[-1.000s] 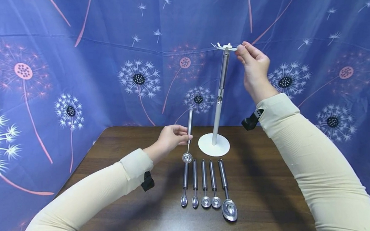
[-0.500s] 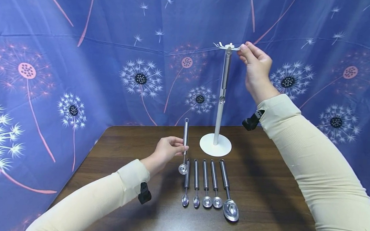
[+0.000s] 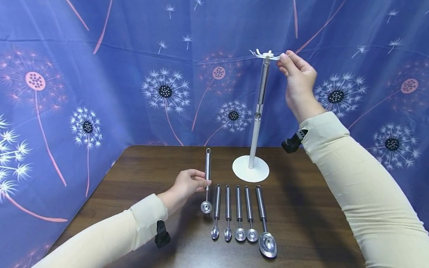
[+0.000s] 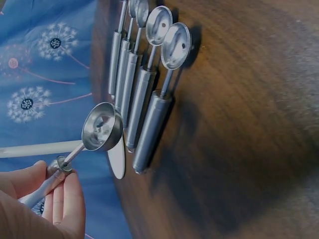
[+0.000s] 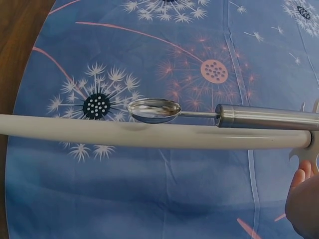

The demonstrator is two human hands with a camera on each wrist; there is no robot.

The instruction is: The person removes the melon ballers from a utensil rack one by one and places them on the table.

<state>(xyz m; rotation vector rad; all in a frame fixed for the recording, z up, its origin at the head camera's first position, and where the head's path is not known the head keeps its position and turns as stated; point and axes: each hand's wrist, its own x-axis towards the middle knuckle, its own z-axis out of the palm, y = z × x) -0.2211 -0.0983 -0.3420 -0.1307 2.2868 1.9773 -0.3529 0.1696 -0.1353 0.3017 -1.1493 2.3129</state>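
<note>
My left hand (image 3: 187,186) pinches a steel melon baller (image 3: 207,169) low on its handle, holding it upright with the round cup down, just left of a row of scoops. The left wrist view shows that cup (image 4: 102,127) close up, with a small hole in it. My right hand (image 3: 301,84) pinches an arm of the white hook rack (image 3: 268,55) on top of a stand (image 3: 254,139). From this rack hangs an oval-bowled scoop (image 5: 154,110), alongside the pole.
Several steel scoops lie side by side on the brown wooden table (image 3: 137,166), handles away from me: small oval ones (image 3: 217,206), round ones (image 3: 240,233) and a large oval one (image 3: 267,244). The stand's round base (image 3: 239,169) is behind them. A blue dandelion-print cloth (image 3: 123,86) hangs behind.
My left hand has moved down and to the left with the melon baller, from above the row to beside it. My right hand stays at the rack.
</note>
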